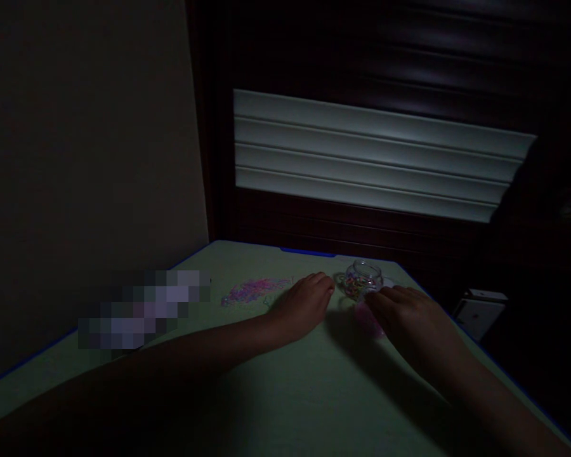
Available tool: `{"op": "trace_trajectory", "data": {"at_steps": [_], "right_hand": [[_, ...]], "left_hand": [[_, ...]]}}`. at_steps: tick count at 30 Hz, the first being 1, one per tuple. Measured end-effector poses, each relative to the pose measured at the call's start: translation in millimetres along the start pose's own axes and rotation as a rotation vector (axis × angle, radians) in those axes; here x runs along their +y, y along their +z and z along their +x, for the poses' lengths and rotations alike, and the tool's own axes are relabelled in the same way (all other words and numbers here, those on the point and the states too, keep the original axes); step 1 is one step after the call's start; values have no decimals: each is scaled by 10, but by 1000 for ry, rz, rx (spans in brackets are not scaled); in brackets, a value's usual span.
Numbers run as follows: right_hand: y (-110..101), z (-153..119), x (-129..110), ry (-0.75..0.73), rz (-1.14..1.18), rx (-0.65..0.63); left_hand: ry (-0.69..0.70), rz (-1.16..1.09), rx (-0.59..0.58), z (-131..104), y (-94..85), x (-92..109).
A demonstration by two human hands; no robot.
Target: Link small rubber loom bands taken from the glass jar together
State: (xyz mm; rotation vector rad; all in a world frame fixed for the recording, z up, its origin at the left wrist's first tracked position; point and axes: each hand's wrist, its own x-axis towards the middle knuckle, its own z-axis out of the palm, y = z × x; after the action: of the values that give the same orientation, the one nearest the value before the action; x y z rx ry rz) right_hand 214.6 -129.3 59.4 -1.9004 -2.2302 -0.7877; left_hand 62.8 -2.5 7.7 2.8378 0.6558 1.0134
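A small clear jar (363, 279) with multicoloured bits inside stands open near the table's far right corner. Just in front of it lies a round pink thing (370, 319), partly covered by my right hand (404, 314), whose fingers are bent down over it; whether they grip it is hidden. My left hand (309, 301) rests on the table left of the jar, its fingers curled together, and what they hold, if anything, is too dark to see. Left of that hand is a loose pile of thin pink, purple and blue strands (254, 291).
The pale green table (285, 387) has a blue edge. A blurred, pixelated object (145, 311) lies at its left side. Beyond the right edge is a white box (480, 314). A dark panel with white slats (361, 158) stands behind, and a wall is at the left.
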Motion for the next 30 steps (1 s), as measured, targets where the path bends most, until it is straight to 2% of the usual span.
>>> {"op": "trace_trajectory", "data": {"at_steps": [6, 8, 11, 15, 19, 24, 27, 30], "right_hand": [[26, -7, 19, 6, 26, 24], [22, -16, 22, 8, 30, 34], [32, -25, 22, 15, 33, 38], [64, -20, 19, 3, 25, 37], [50, -15, 10, 3, 23, 25], [29, -3, -10, 3, 32, 11], [49, 0, -16, -15, 29, 19], [69, -9, -9, -32, 36, 61]], "left_hand": [[-24, 44, -124, -60, -333, -288], [-62, 63, -118, -121, -421, -398], [-122, 67, -159, -239, -486, -542], [-164, 90, -145, -401, -513, -665], [-139, 161, -155, -477, -525, -680], [-32, 366, -206, -490, -543, -568], [5, 461, -242, -512, -605, -500], [-16, 477, -267, -532, -690, -455]]}}
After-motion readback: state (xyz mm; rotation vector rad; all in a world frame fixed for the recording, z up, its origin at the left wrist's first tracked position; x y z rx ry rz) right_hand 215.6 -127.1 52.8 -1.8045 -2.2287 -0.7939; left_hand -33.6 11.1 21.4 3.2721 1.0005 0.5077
